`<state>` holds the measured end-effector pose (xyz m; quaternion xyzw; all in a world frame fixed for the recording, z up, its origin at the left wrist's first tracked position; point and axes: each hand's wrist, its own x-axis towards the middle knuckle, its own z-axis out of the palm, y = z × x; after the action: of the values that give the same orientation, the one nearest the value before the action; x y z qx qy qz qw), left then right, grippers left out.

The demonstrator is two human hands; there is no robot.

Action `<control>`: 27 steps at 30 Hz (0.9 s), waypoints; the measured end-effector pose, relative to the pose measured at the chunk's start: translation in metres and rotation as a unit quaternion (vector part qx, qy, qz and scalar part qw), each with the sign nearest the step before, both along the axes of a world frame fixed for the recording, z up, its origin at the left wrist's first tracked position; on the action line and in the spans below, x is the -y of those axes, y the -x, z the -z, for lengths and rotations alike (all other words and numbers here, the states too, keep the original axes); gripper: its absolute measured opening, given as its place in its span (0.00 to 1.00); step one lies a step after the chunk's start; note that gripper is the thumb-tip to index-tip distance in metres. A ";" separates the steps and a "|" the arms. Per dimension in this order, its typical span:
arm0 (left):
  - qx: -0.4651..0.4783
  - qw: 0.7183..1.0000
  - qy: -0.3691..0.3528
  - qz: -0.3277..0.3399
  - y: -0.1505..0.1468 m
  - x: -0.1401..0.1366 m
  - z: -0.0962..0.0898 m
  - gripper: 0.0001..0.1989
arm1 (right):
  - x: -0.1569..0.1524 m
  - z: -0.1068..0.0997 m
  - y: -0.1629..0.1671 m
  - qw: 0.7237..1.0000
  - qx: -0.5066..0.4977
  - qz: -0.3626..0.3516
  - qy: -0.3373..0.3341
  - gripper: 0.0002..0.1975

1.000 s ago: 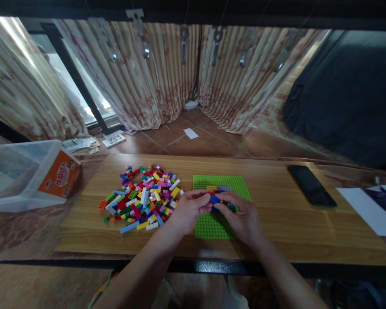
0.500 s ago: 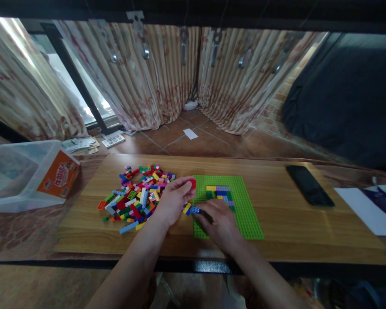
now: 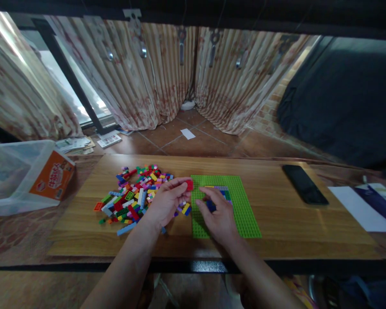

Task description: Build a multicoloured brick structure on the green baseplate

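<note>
My left hand (image 3: 167,201) is closed, pinching a red brick (image 3: 189,185) between thumb and fingers beside the left edge of the green baseplate (image 3: 244,221). My right hand (image 3: 219,212) hovers over that baseplate, thumb and fingers apart, with nothing visible between them. It partly covers an assembly of coloured bricks (image 3: 227,194) on the plate, with blue, green, yellow and lilac pieces showing. A yellow and blue brick piece (image 3: 186,209) lies just left of the plate, below the red brick. Near my left wrist is a small blue brick (image 3: 163,230).
A heap of mixed bricks (image 3: 128,199) spreads over the left of the wooden table (image 3: 276,240). Past its left end stands a clear plastic bin (image 3: 16,171) with an orange label. A black phone (image 3: 305,184) lies on the right, near white paper (image 3: 360,208).
The blue brick at my right fingertips is no longer there, and those fingers have spread apart. A blue brick now shows by my left wrist. My left hand still holds the red brick.
</note>
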<state>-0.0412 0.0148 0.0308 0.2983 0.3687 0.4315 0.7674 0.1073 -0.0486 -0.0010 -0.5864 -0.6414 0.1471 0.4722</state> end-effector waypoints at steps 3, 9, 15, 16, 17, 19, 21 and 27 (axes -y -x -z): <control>0.002 0.999 -0.002 0.042 -0.011 0.007 0.006 0.18 | 0.000 -0.005 -0.008 0.999 -0.028 -0.024 0.019 0.16; -0.017 0.996 -0.021 0.086 -0.027 0.014 0.010 0.16 | -0.003 -0.008 -0.031 0.998 -0.026 -0.044 0.037 0.12; -0.105 0.993 -0.036 0.036 -0.029 0.011 0.014 0.10 | -0.012 0.000 -0.075 0.998 0.016 0.019 0.061 0.12; -0.116 0.992 -0.039 0.031 -0.029 0.011 0.015 0.09 | -0.013 0.002 -0.079 0.997 0.027 0.016 0.065 0.12; -0.126 0.991 -0.044 0.031 -0.030 0.010 0.017 0.09 | -0.014 0.004 -0.082 0.997 0.039 0.010 0.067 0.12; -0.140 0.988 -0.058 0.040 -0.032 0.010 0.022 0.09 | -0.015 0.008 -0.082 0.996 0.060 -0.006 0.068 0.11; -0.155 0.984 -0.076 0.053 -0.034 0.010 0.027 0.10 | -0.017 0.011 -0.079 0.994 0.078 -0.021 0.069 0.10; -0.186 0.971 -0.125 0.083 -0.035 0.011 0.034 0.09 | -0.022 0.019 -0.076 0.990 0.114 -0.035 0.076 0.10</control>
<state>-0.0061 0.0043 -0.0034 0.4963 0.4221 0.3459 0.6751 0.1833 -0.0266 -0.0202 -0.6104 -0.6982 0.1441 0.3452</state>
